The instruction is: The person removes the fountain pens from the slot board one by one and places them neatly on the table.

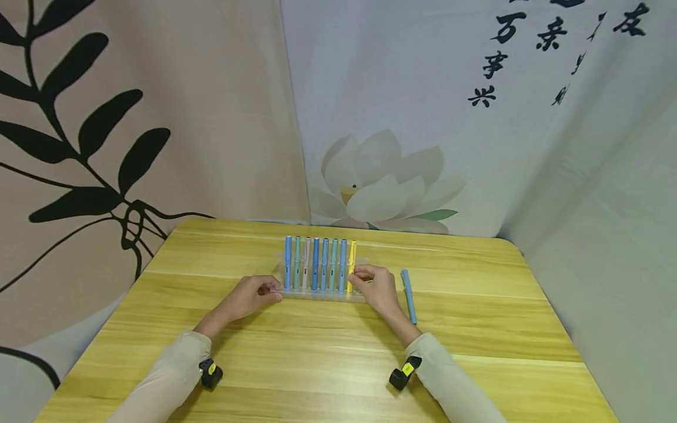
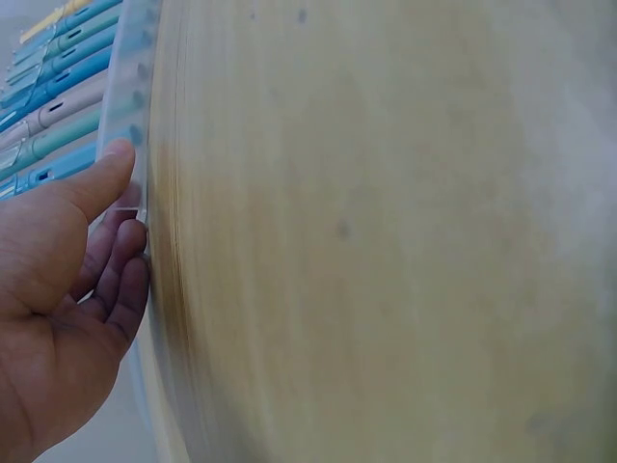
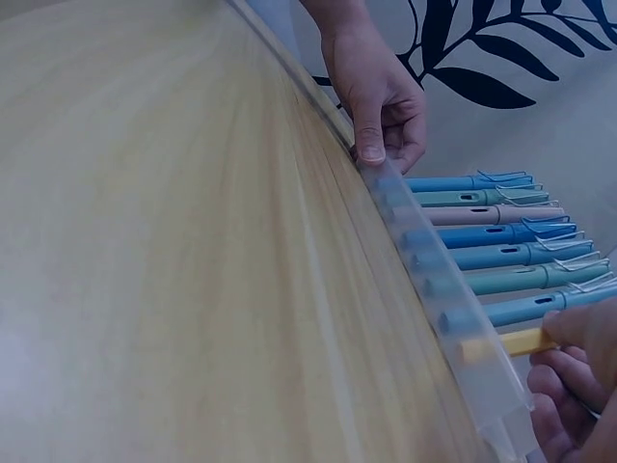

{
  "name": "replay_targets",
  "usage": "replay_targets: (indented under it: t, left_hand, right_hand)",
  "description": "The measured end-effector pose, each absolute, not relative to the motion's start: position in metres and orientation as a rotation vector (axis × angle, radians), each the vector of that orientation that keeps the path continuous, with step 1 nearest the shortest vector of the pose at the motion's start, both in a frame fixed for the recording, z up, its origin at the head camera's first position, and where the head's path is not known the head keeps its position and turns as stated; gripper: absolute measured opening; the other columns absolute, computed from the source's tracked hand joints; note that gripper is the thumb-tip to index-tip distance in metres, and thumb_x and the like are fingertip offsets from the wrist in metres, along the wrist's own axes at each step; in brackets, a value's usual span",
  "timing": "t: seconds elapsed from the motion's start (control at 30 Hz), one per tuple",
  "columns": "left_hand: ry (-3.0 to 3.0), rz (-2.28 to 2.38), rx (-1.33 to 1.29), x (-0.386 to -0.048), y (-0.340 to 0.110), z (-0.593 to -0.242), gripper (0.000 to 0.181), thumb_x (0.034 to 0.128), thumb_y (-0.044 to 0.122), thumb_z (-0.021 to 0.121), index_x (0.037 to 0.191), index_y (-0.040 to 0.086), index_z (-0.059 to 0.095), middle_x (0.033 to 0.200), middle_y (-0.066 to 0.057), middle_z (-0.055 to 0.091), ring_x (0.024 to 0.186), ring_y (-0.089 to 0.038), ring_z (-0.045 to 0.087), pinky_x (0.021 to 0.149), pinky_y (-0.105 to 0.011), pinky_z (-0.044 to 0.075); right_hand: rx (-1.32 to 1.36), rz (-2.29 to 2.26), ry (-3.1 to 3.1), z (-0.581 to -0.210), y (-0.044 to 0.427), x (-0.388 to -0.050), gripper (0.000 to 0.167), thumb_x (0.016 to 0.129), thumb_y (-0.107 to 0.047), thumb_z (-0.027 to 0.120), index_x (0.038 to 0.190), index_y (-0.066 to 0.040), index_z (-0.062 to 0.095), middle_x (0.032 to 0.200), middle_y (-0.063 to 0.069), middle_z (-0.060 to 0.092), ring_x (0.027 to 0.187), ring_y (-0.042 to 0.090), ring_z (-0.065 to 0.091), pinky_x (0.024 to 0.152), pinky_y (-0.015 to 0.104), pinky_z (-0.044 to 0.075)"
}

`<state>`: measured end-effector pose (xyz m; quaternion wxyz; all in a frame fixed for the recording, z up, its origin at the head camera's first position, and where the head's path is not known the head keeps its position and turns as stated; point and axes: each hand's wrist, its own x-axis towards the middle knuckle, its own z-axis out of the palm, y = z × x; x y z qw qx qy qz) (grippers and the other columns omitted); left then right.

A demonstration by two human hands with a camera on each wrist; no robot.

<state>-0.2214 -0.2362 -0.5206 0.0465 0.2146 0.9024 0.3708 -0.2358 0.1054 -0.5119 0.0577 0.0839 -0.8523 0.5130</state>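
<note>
While the left hand [image 1: 252, 296] grips the rack [image 3: 489, 383], the right hand's [image 1: 378, 288] fingertips seemingly pinch the yellow pen [image 1: 352, 257].

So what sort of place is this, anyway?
Probably an indoor tabletop corner set up for filming: a bare-wood table backed by printed fabric hangings, a clear rack of pens, and a small black camera on each wrist.

nine pens [image 1: 315, 264], one rack [image 1: 324, 295], one table [image 1: 312, 364]
</note>
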Motion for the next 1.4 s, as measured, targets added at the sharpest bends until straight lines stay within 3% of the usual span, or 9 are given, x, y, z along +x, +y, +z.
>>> replay_targets:
  t: [0.7,1.4]
  left_hand:
    - [2.747,1.126,0.689,-0.223,-0.235,-0.52,0.014,0.0973,0.022,0.072,0.108,0.014,0.074,0.095,0.006,0.071,0.087,-0.01,0.064,0.08,-0.03,0.055]
    - [2.747,1.139,0.679,-0.224,-0.238,-0.522,0.016,0.0969,0.022,0.073,0.11,0.014,0.075,0.1,0.004,0.072,0.093,-0.013,0.066,0.083,-0.032,0.056]
  right_hand:
    - [0.281,1.562,-2.47,-0.481,0.116,-0.227,0.025,0.092,-0.02,0.079,0.112,-0.005,0.078,0.101,0.007,0.078,0.091,0.021,0.074,0.077,0.032,0.06]
    - [0.241,1.466,-2.515,-0.466,0.162,-0.209,0.029,0.094,-0.026,0.077,0.115,-0.006,0.077,0.102,0.006,0.078,0.094,0.021,0.072,0.082,0.035,0.059]
